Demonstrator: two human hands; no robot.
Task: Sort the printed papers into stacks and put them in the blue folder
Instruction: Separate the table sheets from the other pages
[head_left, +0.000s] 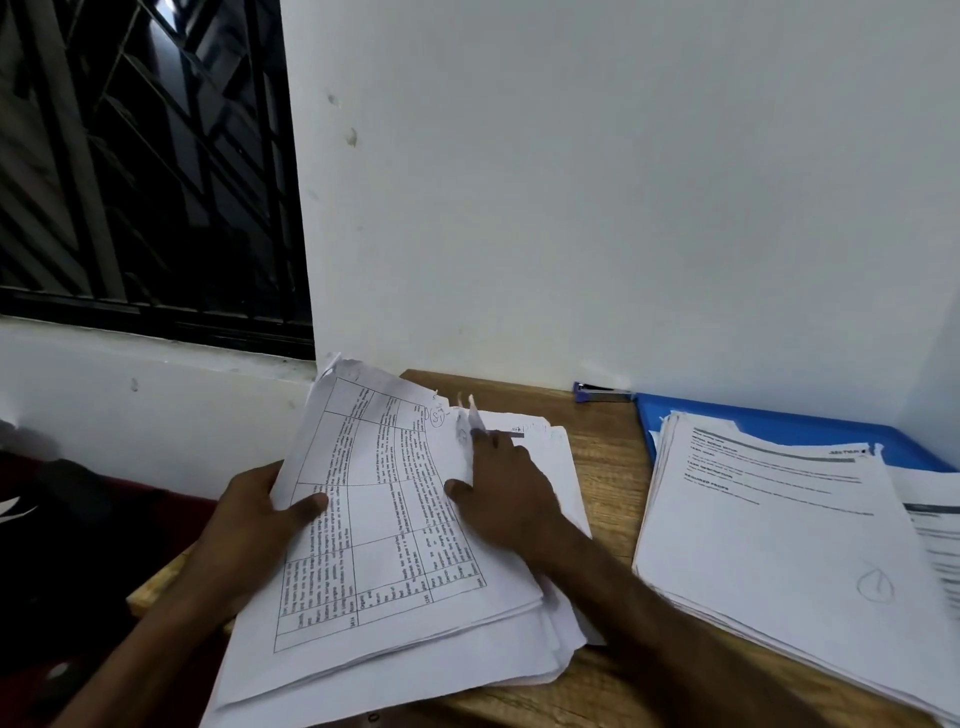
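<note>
Left hand pinches the left edge of a bundle of printed papers, thumb on top of a table-ruled page and fingers hidden beneath, so that the far edge lifts off the loose pile below. Right hand lies on that pile with fingers out fairly straight, tucked just beside the raised sheets. Blue folder lies open at the right of the wooden desk with a second stack on it; stapler against the wall.
</note>
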